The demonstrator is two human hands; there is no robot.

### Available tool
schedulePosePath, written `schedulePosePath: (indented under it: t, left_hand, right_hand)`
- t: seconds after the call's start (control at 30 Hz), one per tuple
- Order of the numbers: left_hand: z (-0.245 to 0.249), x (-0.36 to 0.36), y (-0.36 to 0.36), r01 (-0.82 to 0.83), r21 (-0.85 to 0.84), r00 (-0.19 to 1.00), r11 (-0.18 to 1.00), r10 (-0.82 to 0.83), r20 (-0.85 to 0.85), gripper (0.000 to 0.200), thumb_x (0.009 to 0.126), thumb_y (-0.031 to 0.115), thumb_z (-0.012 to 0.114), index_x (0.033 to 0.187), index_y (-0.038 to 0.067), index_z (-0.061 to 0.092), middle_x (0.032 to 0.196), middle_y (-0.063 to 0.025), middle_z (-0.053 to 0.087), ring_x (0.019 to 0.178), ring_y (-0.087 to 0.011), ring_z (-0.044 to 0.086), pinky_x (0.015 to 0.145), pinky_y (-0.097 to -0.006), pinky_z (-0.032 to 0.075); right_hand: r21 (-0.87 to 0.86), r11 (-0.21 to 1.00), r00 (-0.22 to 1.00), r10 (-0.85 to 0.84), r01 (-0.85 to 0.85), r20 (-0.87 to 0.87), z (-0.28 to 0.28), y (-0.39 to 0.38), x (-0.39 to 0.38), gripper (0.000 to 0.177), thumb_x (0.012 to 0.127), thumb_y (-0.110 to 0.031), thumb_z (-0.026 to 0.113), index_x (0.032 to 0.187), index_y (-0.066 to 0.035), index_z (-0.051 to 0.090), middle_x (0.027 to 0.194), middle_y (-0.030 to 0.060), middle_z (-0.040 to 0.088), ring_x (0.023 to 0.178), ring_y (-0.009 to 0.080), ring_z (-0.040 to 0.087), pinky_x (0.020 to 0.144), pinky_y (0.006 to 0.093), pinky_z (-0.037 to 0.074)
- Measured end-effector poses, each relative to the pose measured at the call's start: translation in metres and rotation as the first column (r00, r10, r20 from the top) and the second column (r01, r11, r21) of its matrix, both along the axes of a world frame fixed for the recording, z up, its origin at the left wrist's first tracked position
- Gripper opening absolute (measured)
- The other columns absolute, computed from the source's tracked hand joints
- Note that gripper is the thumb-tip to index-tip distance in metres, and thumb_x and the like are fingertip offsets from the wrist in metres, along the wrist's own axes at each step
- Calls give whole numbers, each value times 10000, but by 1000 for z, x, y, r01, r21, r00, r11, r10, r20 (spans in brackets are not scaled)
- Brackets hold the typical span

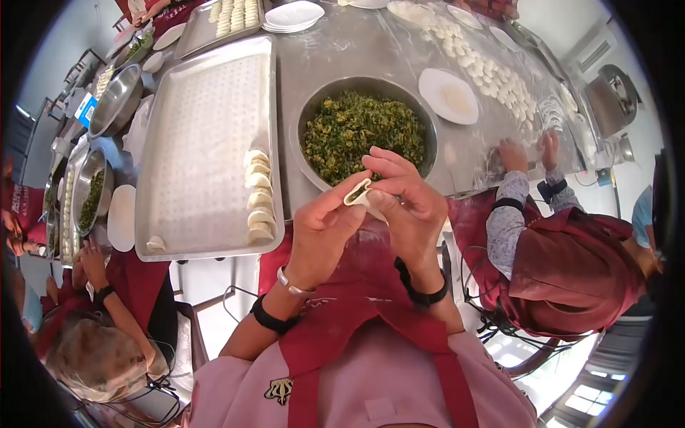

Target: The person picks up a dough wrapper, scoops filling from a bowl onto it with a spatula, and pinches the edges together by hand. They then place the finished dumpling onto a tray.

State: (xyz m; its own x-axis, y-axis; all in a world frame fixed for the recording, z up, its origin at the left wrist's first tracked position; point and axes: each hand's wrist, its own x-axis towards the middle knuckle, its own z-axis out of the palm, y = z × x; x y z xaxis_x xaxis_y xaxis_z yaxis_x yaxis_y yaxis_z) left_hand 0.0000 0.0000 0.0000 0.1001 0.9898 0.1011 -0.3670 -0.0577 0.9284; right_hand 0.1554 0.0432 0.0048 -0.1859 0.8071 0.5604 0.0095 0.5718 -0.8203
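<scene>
A folded dough wrapper (359, 194) with a little green filling showing in its opening is held up between my two hands, over the near rim of a steel bowl. My left hand (325, 221) pinches its left side. The thumb and fingers of my right hand (409, 203) press on its right side. Chopped green and yellow filling (364, 132) fills much of the steel bowl (294, 135). Left of the bowl lies a large metal tray (207, 143), with a column of dumplings (260, 196) along its right side and one dumpling (155, 243) at its near-left corner.
A white plate (448, 96) lies right of the bowl. Many dough pieces (492, 78) cover the floured table at the back right. A co-worker's hands (512, 155) rest at the right edge; another person's hands (91, 262) are at the left. Farther bowls (116, 100) stand at left.
</scene>
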Motion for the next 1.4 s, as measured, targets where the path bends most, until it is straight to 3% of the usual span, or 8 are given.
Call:
schedulePosePath:
  t: [0.27,0.57,0.67,0.77,0.87,1.07,1.27,1.4]
  left_hand:
    - [0,3,0,54,-19,993,998,-51,111,432,1032,66,507,1441,-52,431,1352,-154,567,1214,-241,591,1020,-406,537]
    - [3,2,-3,114,-103,992,988,-118,-34,502,1016,22,495,1502,-11,374,1205,-80,624,1079,-130,607,942,-283,517]
    - [-2,-4,-1,141,-136,983,981,-154,-97,527,1010,11,495,1515,-9,347,1179,-77,623,1054,-127,606,938,-292,520]
    - [7,0,-4,132,-133,991,982,-128,38,541,1006,1,495,1521,-11,331,1139,-70,623,1003,-112,605,909,-286,525]
    - [5,0,-5,149,-131,988,980,-143,56,508,1006,57,529,1493,-1,396,1284,-75,582,1145,-145,581,939,-307,530]
    - [0,1,-4,77,-172,995,982,-88,-56,486,997,33,528,1468,-24,425,1193,-62,624,1028,-120,607,860,-271,527]
    - [-8,7,-6,-59,-165,968,985,16,-251,494,916,48,564,1401,-32,523,976,-35,669,810,-77,593,719,-228,492]
    - [0,8,-8,-17,-204,966,979,-36,-255,500,944,69,568,1420,-59,489,1075,-58,663,910,-107,613,769,-227,490]
  right_hand:
    - [-204,979,998,36,-26,49,22,-2,-6,201,820,11,738,1019,-5,718,1259,192,662,1335,330,518,1019,394,486]
    - [34,999,995,-12,8,98,-8,-4,-3,216,808,-6,753,1020,-39,730,1117,142,729,1258,340,583,1002,399,492]
    - [-7,999,979,-46,49,200,2,-5,-1,240,792,-14,763,1029,-36,734,1147,135,722,1277,343,567,1010,403,487]
    - [-191,982,999,10,0,51,15,-10,-8,263,776,-12,772,1035,-33,734,1169,131,716,1298,339,549,1008,404,490]
    - [-106,991,993,93,-86,66,2,-4,-1,234,767,-1,775,996,-25,728,1183,133,710,1312,331,537,993,397,500]
    - [-60,998,996,23,-18,81,-2,-8,-6,173,766,53,745,911,-35,717,1150,141,717,1212,323,602,960,378,512]
    - [177,980,983,-122,97,137,-19,-6,-4,50,850,-94,693,891,-66,699,1088,105,678,1136,335,629,972,440,493]
    - [6,998,991,-68,68,116,-11,-18,7,203,802,8,722,998,-33,687,1162,133,688,1202,363,605,974,425,502]
